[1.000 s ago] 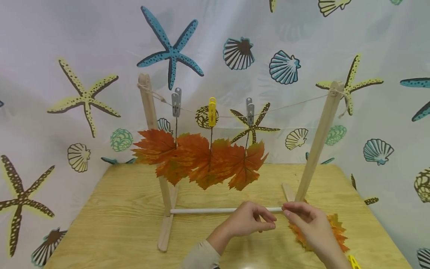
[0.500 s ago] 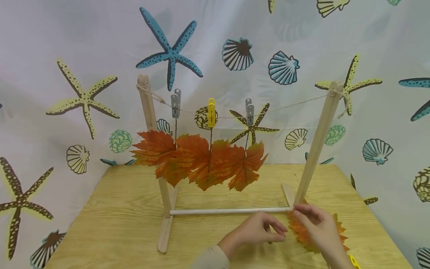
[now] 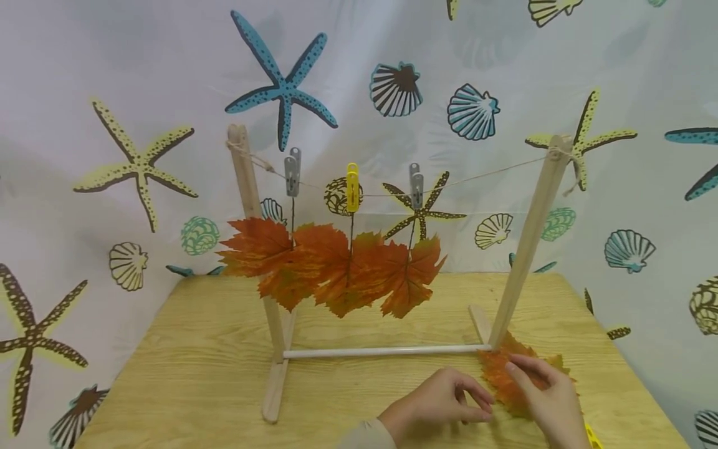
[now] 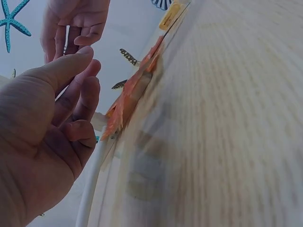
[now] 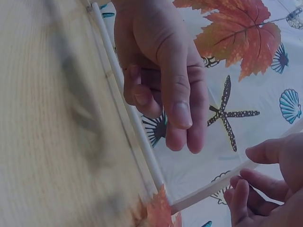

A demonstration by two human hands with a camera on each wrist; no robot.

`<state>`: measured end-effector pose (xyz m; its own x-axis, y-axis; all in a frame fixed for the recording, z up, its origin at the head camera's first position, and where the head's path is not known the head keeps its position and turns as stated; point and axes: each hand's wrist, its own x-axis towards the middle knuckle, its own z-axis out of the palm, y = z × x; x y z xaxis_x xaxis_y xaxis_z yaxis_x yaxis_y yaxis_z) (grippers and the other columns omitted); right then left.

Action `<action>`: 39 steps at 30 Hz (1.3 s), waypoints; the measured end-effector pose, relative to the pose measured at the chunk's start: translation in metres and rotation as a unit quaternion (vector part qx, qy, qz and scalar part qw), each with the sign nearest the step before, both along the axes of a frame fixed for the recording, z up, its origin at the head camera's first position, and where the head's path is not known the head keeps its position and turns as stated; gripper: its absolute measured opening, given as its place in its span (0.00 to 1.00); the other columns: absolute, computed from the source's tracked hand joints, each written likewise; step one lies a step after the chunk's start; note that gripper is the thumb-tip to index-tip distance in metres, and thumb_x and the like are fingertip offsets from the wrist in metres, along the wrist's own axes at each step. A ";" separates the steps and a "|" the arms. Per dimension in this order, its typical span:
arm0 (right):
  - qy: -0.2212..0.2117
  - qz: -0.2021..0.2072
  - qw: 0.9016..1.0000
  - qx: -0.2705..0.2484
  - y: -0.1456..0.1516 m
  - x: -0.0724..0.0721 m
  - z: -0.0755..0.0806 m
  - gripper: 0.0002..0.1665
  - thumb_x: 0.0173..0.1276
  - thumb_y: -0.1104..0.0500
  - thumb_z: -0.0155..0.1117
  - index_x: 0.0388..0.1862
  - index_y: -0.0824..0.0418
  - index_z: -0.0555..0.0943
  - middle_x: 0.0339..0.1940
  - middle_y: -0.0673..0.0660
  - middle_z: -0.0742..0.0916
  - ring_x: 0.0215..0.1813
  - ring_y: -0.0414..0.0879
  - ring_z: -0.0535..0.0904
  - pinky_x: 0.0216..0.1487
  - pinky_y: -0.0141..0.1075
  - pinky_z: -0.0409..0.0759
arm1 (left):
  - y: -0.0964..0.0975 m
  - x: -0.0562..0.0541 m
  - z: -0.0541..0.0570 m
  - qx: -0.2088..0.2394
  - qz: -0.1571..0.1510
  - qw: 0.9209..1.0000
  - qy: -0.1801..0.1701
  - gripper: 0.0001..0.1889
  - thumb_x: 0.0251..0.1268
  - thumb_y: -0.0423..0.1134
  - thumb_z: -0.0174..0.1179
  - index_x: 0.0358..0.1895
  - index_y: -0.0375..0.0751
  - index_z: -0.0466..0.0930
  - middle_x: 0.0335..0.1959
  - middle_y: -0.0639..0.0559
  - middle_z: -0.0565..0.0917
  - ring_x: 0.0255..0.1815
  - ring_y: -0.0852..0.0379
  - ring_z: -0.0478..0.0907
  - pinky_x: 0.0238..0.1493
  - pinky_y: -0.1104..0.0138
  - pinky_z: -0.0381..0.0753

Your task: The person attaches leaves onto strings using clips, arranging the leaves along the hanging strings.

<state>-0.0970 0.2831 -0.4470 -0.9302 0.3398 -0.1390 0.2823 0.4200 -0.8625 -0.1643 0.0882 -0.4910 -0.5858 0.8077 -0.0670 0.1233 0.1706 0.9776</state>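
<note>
My left hand hovers over the front of the table, its fingers loosely bent with nothing between them. To its right, my right hand hangs over orange artificial maple leaves lying at the foot of the right post. In the right wrist view, thumb and fingers of the right hand are apart and hold nothing. A yellow clothespin lies beside the right wrist, partly hidden. Several more maple leaves hang from a string, clipped by two grey clothespins and a yellow clothespin.
The string runs between a left wooden post and a right wooden post. A white rod joins the posts low down. Wooden feet stand on the wood-grain table. Behind hangs a sea-patterned curtain.
Both hands have moved right and toward the front, away from the white rod. My right hand has left the rod's right end and is now over the leaves.
</note>
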 end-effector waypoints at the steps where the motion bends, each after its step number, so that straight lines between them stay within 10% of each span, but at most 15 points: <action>1: 0.003 -0.003 1.000 0.005 0.002 0.001 -0.002 0.38 0.69 0.34 0.60 0.65 0.61 0.78 0.63 0.61 0.83 0.57 0.44 0.82 0.55 0.40 0.83 | 0.002 0.001 -0.001 0.001 -0.005 1.000 -0.004 0.12 0.65 0.37 0.68 0.50 0.39 0.87 0.40 0.59 0.90 0.17 0.60 0.79 0.24 0.68 0.82; 7: 0.016 -0.019 0.999 0.022 0.008 0.004 -0.013 0.34 0.70 0.39 0.63 0.63 0.62 0.80 0.62 0.62 0.84 0.44 0.22 0.78 0.48 0.25 0.81 | 0.011 0.006 -0.006 -0.006 -0.024 1.000 -0.001 0.13 0.65 0.37 0.67 0.52 0.42 0.87 0.43 0.59 0.90 0.17 0.63 0.79 0.21 0.72 0.79; 11: 0.019 -0.039 0.998 0.036 0.013 0.008 -0.018 0.32 0.69 0.40 0.64 0.62 0.61 0.81 0.60 0.62 0.85 0.54 0.37 0.81 0.45 0.21 0.77 | 0.016 0.010 -0.008 -0.011 -0.016 1.000 -0.008 0.13 0.65 0.39 0.68 0.51 0.43 0.88 0.40 0.60 0.90 0.18 0.64 0.79 0.19 0.73 0.75; 17: 0.017 -0.041 0.997 0.065 0.027 0.016 -0.028 0.34 0.70 0.42 0.65 0.65 0.63 0.78 0.60 0.65 0.85 0.64 0.61 0.78 0.61 0.51 0.79 | 0.031 0.012 -0.009 -0.004 -0.003 1.000 0.021 0.13 0.64 0.39 0.68 0.52 0.45 0.87 0.44 0.58 0.90 0.18 0.67 0.78 0.20 0.74 0.76; 39: -0.077 -0.077 0.991 0.081 0.079 0.043 -0.046 0.44 0.63 0.38 0.70 0.67 0.68 0.75 0.64 0.69 0.80 0.65 0.68 0.75 0.55 0.57 0.79 | 0.084 0.020 -0.026 -0.007 -0.007 0.998 0.058 0.17 0.63 0.33 0.68 0.55 0.43 0.86 0.47 0.61 0.89 0.16 0.73 0.72 0.22 0.76 0.76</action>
<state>-0.0544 0.3619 -0.4934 -0.8380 0.5049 -0.2068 0.4763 0.4920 -0.7288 -0.1443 0.1721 -0.5174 -0.5786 0.8155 -0.0108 0.2385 0.1819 0.9539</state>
